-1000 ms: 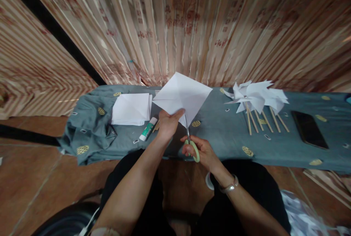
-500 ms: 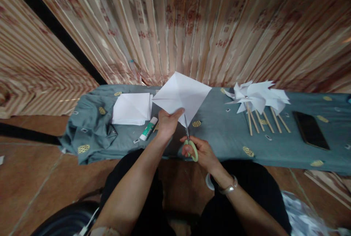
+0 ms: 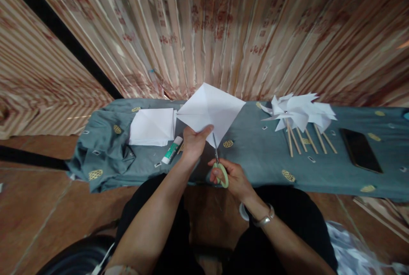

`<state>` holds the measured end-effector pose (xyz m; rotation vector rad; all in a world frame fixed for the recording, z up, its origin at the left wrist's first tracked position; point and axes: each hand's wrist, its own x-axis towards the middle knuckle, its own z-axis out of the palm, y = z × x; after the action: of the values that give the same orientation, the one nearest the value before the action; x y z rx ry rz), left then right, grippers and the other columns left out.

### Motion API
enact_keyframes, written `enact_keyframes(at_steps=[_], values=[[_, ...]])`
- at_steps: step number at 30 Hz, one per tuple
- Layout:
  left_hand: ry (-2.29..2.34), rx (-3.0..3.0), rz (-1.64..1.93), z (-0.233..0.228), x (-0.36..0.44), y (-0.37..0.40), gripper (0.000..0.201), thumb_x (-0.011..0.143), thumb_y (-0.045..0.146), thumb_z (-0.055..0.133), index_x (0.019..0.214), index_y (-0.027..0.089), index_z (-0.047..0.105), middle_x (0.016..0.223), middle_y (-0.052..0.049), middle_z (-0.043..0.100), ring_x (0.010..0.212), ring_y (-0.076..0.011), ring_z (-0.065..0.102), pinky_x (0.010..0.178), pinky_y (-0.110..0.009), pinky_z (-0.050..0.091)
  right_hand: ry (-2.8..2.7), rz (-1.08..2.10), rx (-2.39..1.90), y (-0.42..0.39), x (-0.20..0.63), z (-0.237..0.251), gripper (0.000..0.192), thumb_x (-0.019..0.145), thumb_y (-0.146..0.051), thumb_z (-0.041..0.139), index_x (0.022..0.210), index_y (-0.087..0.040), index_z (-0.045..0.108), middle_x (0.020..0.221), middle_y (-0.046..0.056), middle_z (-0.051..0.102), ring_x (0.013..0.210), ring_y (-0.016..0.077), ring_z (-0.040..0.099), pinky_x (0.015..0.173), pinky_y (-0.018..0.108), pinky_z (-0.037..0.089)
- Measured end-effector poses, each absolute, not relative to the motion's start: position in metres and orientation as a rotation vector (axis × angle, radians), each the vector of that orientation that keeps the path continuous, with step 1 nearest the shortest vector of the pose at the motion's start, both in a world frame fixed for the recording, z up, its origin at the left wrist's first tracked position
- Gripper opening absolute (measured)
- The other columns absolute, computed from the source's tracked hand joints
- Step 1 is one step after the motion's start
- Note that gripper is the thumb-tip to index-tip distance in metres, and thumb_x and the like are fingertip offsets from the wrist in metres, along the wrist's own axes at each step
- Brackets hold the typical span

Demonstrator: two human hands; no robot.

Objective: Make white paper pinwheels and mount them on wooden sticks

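Note:
A square sheet of white paper (image 3: 214, 106) with crease lines is held up with one corner toward me. My left hand (image 3: 195, 142) pinches its near left edge, thumb on top. My right hand (image 3: 230, 175) grips scissors (image 3: 223, 175) with pale green handles, their blades at the paper's near corner. Left of the sheet lies a stack of white paper squares (image 3: 151, 126). Between the stack and my left hand are a green and white glue stick (image 3: 171, 150) and some thin wooden sticks (image 3: 180, 149), partly hidden by the hand.
White paper pinwheels (image 3: 300, 111) on wooden sticks lie to the right on the grey-green cloth (image 3: 255, 151). Farther right is a black phone (image 3: 360, 150). A patterned curtain (image 3: 211, 32) hangs behind the bench. A clear plastic bag (image 3: 349, 247) with white contents sits at the lower right.
Almost nothing differs. The view has shifted slightly, and both hands keep their hold on the paper and the scissors at the near corner.

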<state>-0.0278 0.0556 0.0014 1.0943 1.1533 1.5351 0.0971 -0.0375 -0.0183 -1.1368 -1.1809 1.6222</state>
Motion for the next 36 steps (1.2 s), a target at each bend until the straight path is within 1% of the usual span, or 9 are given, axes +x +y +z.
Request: enact_keyframes(at_steps=[6, 11, 16, 22, 28, 36], values=[[1.231, 1.056, 1.476, 0.0011, -0.0314, 0.0555, 0.028, 0.072, 0.041, 0.071, 0.079, 0.013, 0.068, 0.078, -0.006, 0.072, 0.071, -0.0184, 0.065, 0.068, -0.028, 0.051, -1.152, 1.624, -1.143, -0.0367, 0.0967, -0.0151, 0.044, 0.068, -0.057, 0.074, 0.087, -0.018, 0.064, 0.057, -0.002, 0.064, 0.050, 0.0096, 0.055, 0.050, 0.023, 0.043], [1.215, 1.011, 1.499, 0.0053, -0.0325, 0.0557, 0.025, 0.069, 0.036, 0.071, 0.078, 0.014, 0.067, 0.075, -0.004, 0.071, 0.069, -0.0174, 0.064, 0.068, -0.027, 0.050, -1.144, 1.612, -1.159, -0.0367, 0.0960, -0.0138, 0.045, 0.066, -0.057, 0.075, 0.085, -0.019, 0.064, 0.056, -0.003, 0.063, 0.048, 0.0094, 0.055, 0.048, 0.022, 0.042], [1.193, 1.072, 1.488, 0.0052, -0.0329, 0.0549, 0.021, 0.069, 0.034, 0.071, 0.075, 0.014, 0.067, 0.074, -0.003, 0.070, 0.069, -0.0171, 0.063, 0.069, -0.028, 0.050, -1.141, 1.620, -1.152, -0.0364, 0.0971, -0.0145, 0.045, 0.066, -0.057, 0.075, 0.087, -0.019, 0.064, 0.058, -0.003, 0.064, 0.049, 0.0094, 0.056, 0.049, 0.022, 0.044], [1.249, 1.166, 1.417, 0.0029, -0.0315, 0.0510, 0.018, 0.069, 0.032, 0.070, 0.068, 0.014, 0.065, 0.063, -0.001, 0.065, 0.061, -0.0153, 0.059, 0.063, -0.026, 0.047, -1.177, 1.580, -1.175, -0.0334, 0.1011, -0.0099, 0.044, 0.066, -0.055, 0.075, 0.088, -0.018, 0.063, 0.060, -0.002, 0.063, 0.052, 0.0104, 0.057, 0.052, 0.024, 0.047], [1.266, 1.163, 1.416, 0.0074, -0.0298, 0.0487, 0.019, 0.068, 0.032, 0.070, 0.066, 0.014, 0.065, 0.064, -0.002, 0.065, 0.059, -0.0152, 0.058, 0.061, -0.026, 0.046, -1.153, 1.566, -1.190, -0.0322, 0.1013, -0.0087, 0.045, 0.064, -0.056, 0.077, 0.087, -0.019, 0.064, 0.059, -0.003, 0.064, 0.051, 0.0100, 0.057, 0.051, 0.023, 0.046], [1.298, 1.188, 1.428, 0.0061, -0.0309, 0.0509, 0.019, 0.067, 0.032, 0.071, 0.068, 0.014, 0.067, 0.066, -0.004, 0.068, 0.063, -0.0174, 0.061, 0.064, -0.027, 0.048, -1.137, 1.558, -1.199, -0.0330, 0.0984, -0.0095, 0.044, 0.064, -0.056, 0.076, 0.084, -0.019, 0.064, 0.057, -0.003, 0.064, 0.049, 0.0095, 0.055, 0.048, 0.022, 0.043]])
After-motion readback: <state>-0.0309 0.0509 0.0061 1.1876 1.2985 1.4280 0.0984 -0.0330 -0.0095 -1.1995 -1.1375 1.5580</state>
